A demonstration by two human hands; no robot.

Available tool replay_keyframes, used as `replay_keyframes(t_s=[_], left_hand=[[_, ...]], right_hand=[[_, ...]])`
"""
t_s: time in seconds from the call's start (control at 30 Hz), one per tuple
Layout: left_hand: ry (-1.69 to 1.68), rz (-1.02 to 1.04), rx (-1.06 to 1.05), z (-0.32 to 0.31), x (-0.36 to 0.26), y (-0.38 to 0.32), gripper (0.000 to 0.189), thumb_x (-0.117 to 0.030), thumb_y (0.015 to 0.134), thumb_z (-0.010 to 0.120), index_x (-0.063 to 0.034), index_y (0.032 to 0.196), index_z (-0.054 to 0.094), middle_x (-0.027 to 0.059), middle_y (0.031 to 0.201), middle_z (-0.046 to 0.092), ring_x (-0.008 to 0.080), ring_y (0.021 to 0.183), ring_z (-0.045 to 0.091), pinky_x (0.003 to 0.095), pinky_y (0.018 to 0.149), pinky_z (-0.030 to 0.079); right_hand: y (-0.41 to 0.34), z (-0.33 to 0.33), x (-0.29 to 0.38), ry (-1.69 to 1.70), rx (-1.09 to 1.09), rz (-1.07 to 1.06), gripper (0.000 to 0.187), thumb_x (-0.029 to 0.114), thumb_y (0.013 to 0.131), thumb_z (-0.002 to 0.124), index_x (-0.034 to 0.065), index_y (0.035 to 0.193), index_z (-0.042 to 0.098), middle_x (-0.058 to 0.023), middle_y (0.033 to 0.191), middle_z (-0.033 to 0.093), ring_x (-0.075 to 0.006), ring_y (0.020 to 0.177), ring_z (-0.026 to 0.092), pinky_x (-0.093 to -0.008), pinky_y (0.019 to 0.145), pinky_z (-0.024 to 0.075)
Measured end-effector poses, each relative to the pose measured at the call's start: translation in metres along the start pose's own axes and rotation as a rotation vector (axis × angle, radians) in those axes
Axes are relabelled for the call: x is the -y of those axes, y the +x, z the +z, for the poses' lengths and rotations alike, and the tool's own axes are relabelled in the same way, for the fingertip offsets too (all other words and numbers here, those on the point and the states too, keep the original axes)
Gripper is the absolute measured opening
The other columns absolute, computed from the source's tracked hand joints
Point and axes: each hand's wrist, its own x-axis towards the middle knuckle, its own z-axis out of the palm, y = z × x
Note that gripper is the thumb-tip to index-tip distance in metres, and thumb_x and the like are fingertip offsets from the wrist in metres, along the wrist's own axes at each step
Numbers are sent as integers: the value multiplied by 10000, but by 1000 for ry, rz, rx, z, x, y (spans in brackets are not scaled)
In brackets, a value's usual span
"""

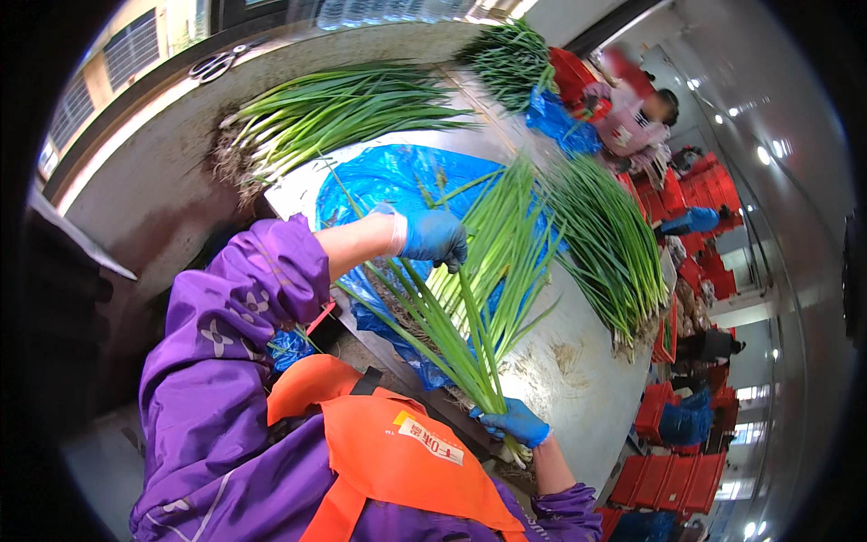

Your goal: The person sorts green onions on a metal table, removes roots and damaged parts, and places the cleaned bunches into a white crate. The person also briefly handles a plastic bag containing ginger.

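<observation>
My right hand, in a blue glove, is closed around the white lower ends of a small bunch of green onions. Their leaves fan up and to the left, across the front of the work table. Farther up, my left hand, gloved the same way, has its fingers pinched together at the upper part of a leaf from that bunch. Behind and beneath it, a loose pile of green onions lies on a blue plastic sheet.
A large heap of green onions with roots lies at the back left, and another heap at the right of the metal table. Scissors rest on the ledge. Red crates and a co-worker are to the right.
</observation>
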Motion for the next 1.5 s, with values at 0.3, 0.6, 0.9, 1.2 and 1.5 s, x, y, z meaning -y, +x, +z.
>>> replay_keyframes(t_s=[0.3,0.6,0.9,1.2,1.5], left_hand=[[-293,-2,-543,-85,-15,-90,115,-112,812,639,-19,865,680,45,733,650,92,639,588,230,586,476],[630,-508,-865,-70,23,-210,256,-201,820,620,-111,1058,643,162,947,642,311,832,632,357,715,504],[641,-364,-369,-39,34,-153,307,-187,811,567,-190,1113,616,114,861,653,308,739,632,385,638,494],[-162,-402,-555,-51,32,-146,199,-164,850,527,-45,747,648,39,631,595,114,566,544,272,553,451],[383,-457,-689,-72,40,-138,293,-185,878,451,-111,1136,566,194,1002,625,334,843,624,398,739,481]], right_hand=[[23,-19,24,-49,105,33,270,141,813,641,5,1045,623,1,682,529,-69,564,466,-219,486,375],[23,-37,29,-34,156,33,315,115,820,620,-41,1091,581,-12,652,498,-88,544,444,-226,485,369],[12,-36,31,-96,176,33,309,113,817,623,-29,1088,578,-9,645,493,-82,528,434,-221,476,354],[6,-29,25,-105,180,-4,301,106,826,623,-68,1068,577,-32,622,496,-95,487,442,-229,459,349],[6,-30,21,-189,179,42,267,127,832,631,10,1071,619,-25,687,555,-80,561,477,-221,493,383]])
